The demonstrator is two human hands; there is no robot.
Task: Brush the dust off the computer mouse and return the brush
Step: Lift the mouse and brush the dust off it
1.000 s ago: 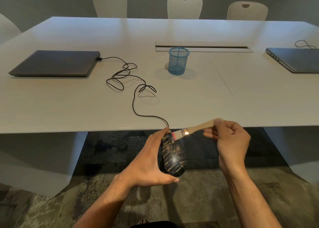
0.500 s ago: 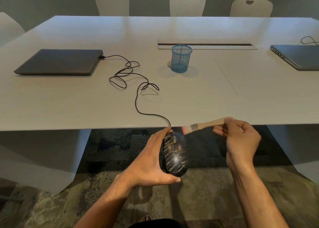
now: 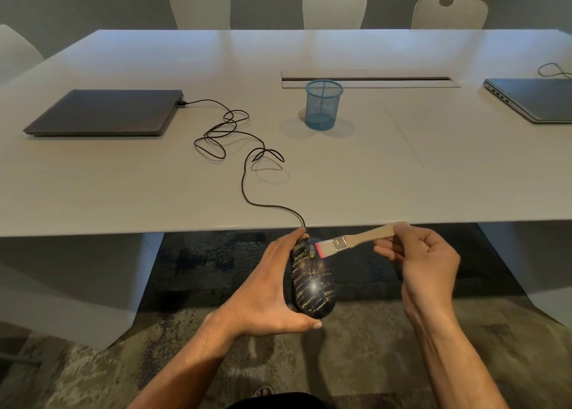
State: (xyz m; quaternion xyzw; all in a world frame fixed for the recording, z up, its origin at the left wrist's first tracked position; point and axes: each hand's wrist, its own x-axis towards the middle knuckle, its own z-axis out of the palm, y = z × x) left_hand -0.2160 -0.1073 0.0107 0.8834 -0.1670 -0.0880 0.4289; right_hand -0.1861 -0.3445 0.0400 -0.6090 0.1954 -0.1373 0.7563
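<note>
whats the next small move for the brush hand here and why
Probably sweep the brush down along the mouse: its bristles sit at the front end, the right hand grips the handle, and the left hand holds the mouse below the table edge.

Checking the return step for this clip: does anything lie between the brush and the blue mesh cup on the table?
Nothing visible blocks it. The brush, gripped by the right hand, is off the table's near edge; bare tabletop runs to the blue mesh cup. The mouse cable lies left of that path.

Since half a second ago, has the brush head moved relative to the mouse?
Yes. The brush has swung back left and down: its bristles, which were clear of the mouse on the right, now lie over its front end by the cable.
</note>
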